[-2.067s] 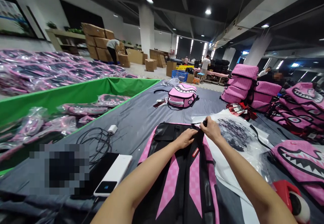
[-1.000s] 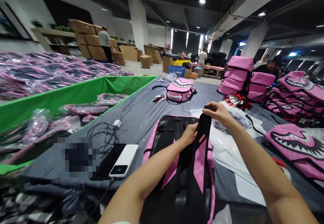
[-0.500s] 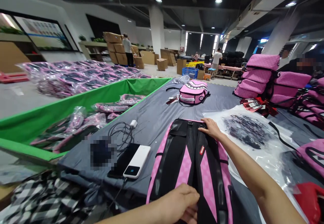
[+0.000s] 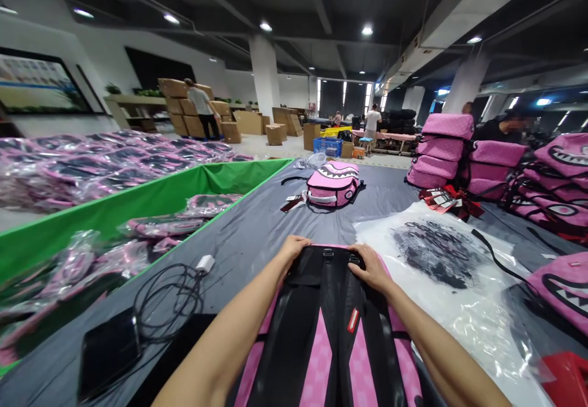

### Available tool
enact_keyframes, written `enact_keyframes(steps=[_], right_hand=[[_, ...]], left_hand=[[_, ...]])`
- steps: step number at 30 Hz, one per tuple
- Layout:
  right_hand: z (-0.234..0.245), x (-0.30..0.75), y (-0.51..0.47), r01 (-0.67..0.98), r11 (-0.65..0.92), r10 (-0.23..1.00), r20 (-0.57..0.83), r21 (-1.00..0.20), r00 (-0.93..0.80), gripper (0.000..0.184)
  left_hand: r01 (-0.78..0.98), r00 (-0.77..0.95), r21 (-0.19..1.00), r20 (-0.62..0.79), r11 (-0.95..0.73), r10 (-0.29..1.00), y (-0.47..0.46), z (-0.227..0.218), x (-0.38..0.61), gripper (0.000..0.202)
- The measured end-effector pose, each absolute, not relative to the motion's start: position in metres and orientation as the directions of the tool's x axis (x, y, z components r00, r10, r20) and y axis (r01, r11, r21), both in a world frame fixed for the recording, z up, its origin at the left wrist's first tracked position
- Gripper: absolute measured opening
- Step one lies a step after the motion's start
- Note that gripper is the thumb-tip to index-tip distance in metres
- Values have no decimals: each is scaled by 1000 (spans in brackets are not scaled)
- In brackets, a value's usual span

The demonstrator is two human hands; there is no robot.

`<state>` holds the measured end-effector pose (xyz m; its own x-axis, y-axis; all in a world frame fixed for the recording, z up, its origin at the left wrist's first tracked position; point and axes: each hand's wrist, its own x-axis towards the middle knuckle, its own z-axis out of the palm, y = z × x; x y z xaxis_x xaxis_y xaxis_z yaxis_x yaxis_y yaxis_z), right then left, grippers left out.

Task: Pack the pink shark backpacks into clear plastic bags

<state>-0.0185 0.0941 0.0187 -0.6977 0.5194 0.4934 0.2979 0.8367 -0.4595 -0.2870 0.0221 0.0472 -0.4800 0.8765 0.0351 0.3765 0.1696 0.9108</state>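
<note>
A pink and black backpack [image 4: 316, 333] lies before me with its strap side up, its far end away from me. My left hand [image 4: 294, 252] grips the far left corner, fingers curled over the edge. At the far right corner, my right hand [image 4: 371, 267] is closed on the same backpack, beside a strap buckle. Beyond it stands another pink backpack [image 4: 333, 186] with a toothed shark-mouth print and a hang tag [image 4: 294, 201]. To the right of my right hand lies a printed clear plastic bag [image 4: 432, 254].
A green-walled bin [image 4: 229, 177] with plastic-wrapped backpacks stands at left. A black phone [image 4: 110, 352], a coiled cable [image 4: 169, 296] and a white charger [image 4: 205, 264] lie on the grey-covered table. Pink backpacks [image 4: 443, 149] are stacked at right, near red tags [image 4: 448, 201]. People stand farther back.
My left hand has moved from the straps at the near part to the backpack's far left corner. My right hand stays at the far right corner. The view has shifted right and up.
</note>
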Motion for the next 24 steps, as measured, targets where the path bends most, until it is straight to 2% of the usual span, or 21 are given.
enact_keyframes(steps=[2, 4, 7, 11, 15, 17, 21, 24], right_hand=[[14, -19, 93, 287, 839, 519, 520, -463, -678, 36], [7, -20, 90, 290, 844, 521, 557, -451, -647, 36], [-1, -20, 84, 303, 860, 506, 616, -410, -603, 37], [0, -16, 65, 358, 866, 500, 618, -349, -607, 40], [2, -5, 40, 449, 839, 542, 555, -308, -632, 45], [-2, 2, 28, 470, 832, 551, 531, -294, -644, 49], [-15, 12, 17, 483, 826, 564, 453, -291, -691, 53], [-17, 8, 35, 521, 797, 601, 323, -304, -731, 48]], left_hand=[[463, -489, 866, 69, 192, 869, 17, 42, -280, 31], [557, -468, 817, 159, 151, 869, 7, 39, -269, 29], [672, -356, 740, 305, 16, 883, -7, 39, -248, 23], [746, -190, 654, 383, -121, 904, -25, 37, -241, 25], [877, 42, 397, 499, -271, 866, -47, 11, -250, 49], [909, 71, 310, 544, -279, 836, -61, -13, -250, 53], [905, 62, 321, 549, -278, 833, -78, -60, -242, 57], [881, 55, 396, 456, -258, 888, -68, -73, -239, 57]])
